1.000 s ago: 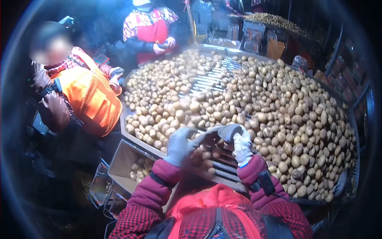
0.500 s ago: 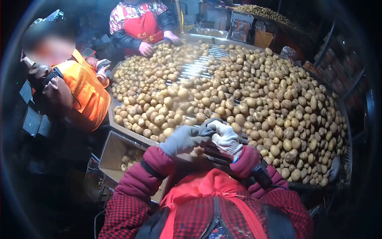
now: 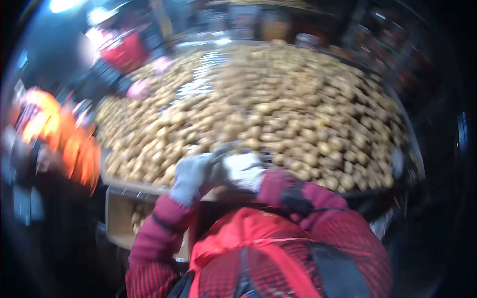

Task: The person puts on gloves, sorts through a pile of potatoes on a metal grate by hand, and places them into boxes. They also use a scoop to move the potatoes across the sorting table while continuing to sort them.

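Motion blur smears the whole head view. My left hand (image 3: 193, 173), in a pale glove with darker grey fingers, is at the near edge of a broad heap of potatoes (image 3: 323, 124). Close against it on the right is my right hand (image 3: 246, 170), in a white knit glove. The two hands meet around the grey fingers of the left glove. Whether a potato or anything else is between them cannot be made out. The potatoes lie on a large sorting table (image 3: 131, 185), just beyond both hands.
Below the table's front left edge stands an open box (image 3: 118, 218) with some potatoes in it. A person in an orange vest (image 3: 62, 136) is at the left. Another person in a red apron (image 3: 125, 52) works across the table, pink gloves (image 3: 140, 89) near the potatoes.
My view has swung, and the table, people and box sit farther left in it. Both hands stay close together at the table edge, now more blurred.
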Demonstrator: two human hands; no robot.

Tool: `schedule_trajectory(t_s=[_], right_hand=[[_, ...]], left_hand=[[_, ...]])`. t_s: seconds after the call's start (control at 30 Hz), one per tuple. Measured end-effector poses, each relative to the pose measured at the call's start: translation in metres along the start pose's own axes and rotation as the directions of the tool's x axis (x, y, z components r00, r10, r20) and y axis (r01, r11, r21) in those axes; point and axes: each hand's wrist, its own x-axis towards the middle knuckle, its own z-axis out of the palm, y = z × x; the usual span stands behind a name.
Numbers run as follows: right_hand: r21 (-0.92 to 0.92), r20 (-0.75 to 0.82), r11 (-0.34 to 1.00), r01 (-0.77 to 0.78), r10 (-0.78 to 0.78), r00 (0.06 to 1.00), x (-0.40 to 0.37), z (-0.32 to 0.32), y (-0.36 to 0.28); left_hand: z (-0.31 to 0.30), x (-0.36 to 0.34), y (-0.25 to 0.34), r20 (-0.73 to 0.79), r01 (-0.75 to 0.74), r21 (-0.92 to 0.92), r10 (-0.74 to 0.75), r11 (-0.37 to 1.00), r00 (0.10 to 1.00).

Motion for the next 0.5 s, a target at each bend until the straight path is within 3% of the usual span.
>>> schedule_trajectory(t_s=[0.07,0.13,0.23,0.37,0.5], right_hand=[[0.259,0.224,0.955,-0.141,0.082,0.971,0.001,0.006,0.002],[0.47,0.14,0.873,-0.133,0.075,0.987,-0.004,0.006,0.003],[0.678,-0.028,0.733,-0.062,0.11,0.994,-0.007,0.003,0.003],[0.8,-0.158,0.6,0.006,0.2,0.967,-0.027,0.001,0.01],[0.812,-0.275,0.577,0.089,0.244,0.93,-0.056,0.002,0.019]], left_hand=[[0.022,-0.001,0.013,-0.079,-0.167,0.068,0.172,0.984,0.982],[0.021,-0.002,0.022,-0.12,-0.258,0.072,0.265,0.963,0.957],[0.046,-0.006,0.0,-0.094,-0.268,0.133,0.282,0.954,0.955],[0.052,0.003,0.026,-0.069,-0.269,0.044,0.271,0.962,0.96],[0.062,0.001,0.053,-0.108,-0.324,-0.157,0.31,0.933,0.944]])
